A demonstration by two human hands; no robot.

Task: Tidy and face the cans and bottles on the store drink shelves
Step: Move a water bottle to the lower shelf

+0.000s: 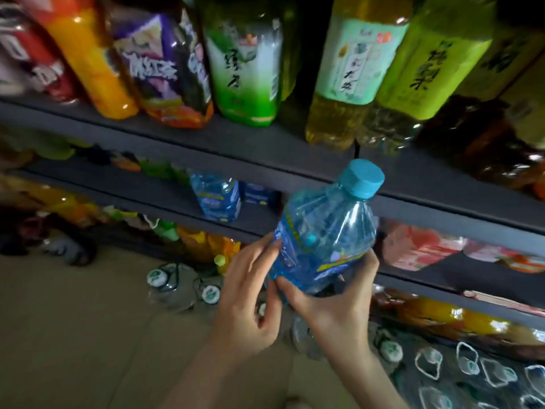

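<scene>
A blue water bottle point(327, 228) with a teal cap is held in the air in front of the dark shelves, tilted to the right. My right hand point(333, 302) grips its base from below, thumb on the left side and fingers curled round the right. My left hand point(250, 293) touches the bottle's lower left side with its fingertips. Another blue water bottle point(216, 199) of the same kind stands on the second shelf point(153, 191), left of the held one. The whole view is motion-blurred.
The top shelf point(236, 143) carries big bottles: orange juice point(88, 60), a purple-labelled tea point(165, 69), green teas point(250, 69) and yellow-green ones point(354, 72). Lower shelves hold orange and red-labelled drinks. Packs of clear water bottles point(177, 284) stand on the tan floor point(73, 335).
</scene>
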